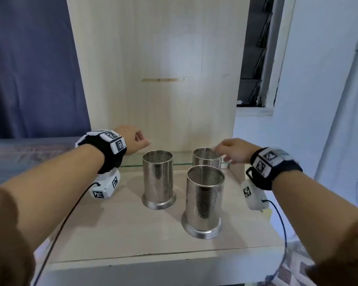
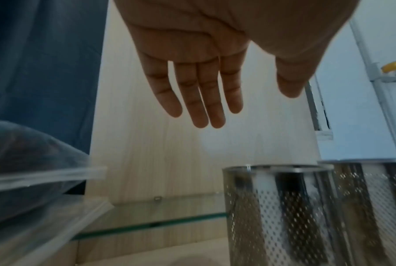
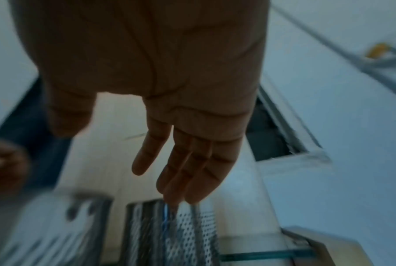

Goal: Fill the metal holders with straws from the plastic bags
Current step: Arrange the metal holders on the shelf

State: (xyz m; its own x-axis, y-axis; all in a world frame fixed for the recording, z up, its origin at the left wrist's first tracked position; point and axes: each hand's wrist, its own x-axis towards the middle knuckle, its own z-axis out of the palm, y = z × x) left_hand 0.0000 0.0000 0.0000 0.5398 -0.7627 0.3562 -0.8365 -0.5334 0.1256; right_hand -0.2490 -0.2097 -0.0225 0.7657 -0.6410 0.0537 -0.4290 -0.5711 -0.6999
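Observation:
Three perforated metal holders stand empty on a pale wooden shelf (image 1: pixel 120 230): one at left (image 1: pixel 158 178), one at the front (image 1: pixel 204 201), one at the back right (image 1: pixel 207 159). My left hand (image 1: pixel 136 140) hovers above and behind the left holder (image 2: pixel 272 207), fingers (image 2: pixel 201 100) straight, holding nothing. My right hand (image 1: pixel 229 150) reaches over the back right holder (image 3: pixel 181 232); its fingers (image 3: pixel 187 171) are extended just above the rim and hold nothing. No straws or plastic bags are in view.
A wooden back panel (image 1: pixel 157 69) rises behind the holders. A glass shelf edge (image 1: pixel 132 165) runs along the back. A blue curtain (image 1: pixel 29 69) hangs at left, a window (image 1: pixel 254 52) and white wall at right. A clear curved plastic edge (image 2: pixel 44 174) shows at left.

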